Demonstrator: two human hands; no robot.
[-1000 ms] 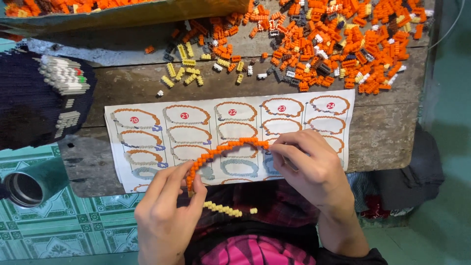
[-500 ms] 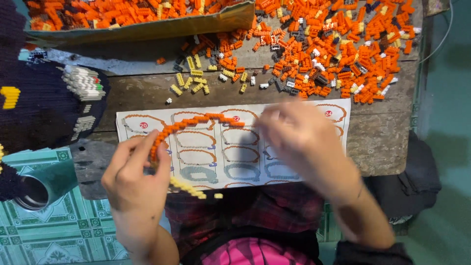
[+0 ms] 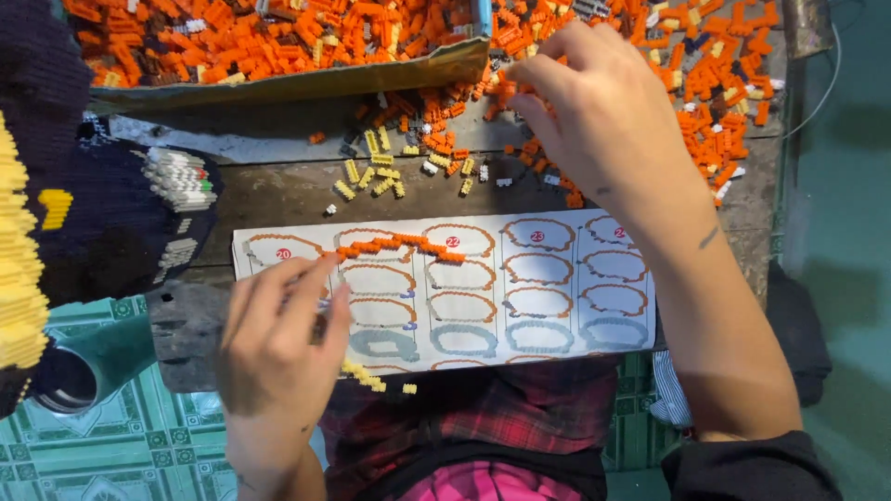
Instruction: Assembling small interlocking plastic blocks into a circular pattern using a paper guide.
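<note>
Left hand (image 3: 278, 339) at about 8 o'clock is pinching one end of the curved orange brick strip (image 3: 399, 246), which lies across the instruction sheet (image 3: 557, 320) mid-tabletop. Right hand (image 3: 594, 116) is up at 1 o'clock, fingers curled into the loose orange bricks (image 3: 715, 111); can't tell what it's grabbed.

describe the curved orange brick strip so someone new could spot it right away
Start at the white instruction sheet on the wooden table. Near its top left edge, the left hand holds one end of the orange brick arc. Unlike the loose bricks piled beyond, these are joined into one thin curve.
</note>
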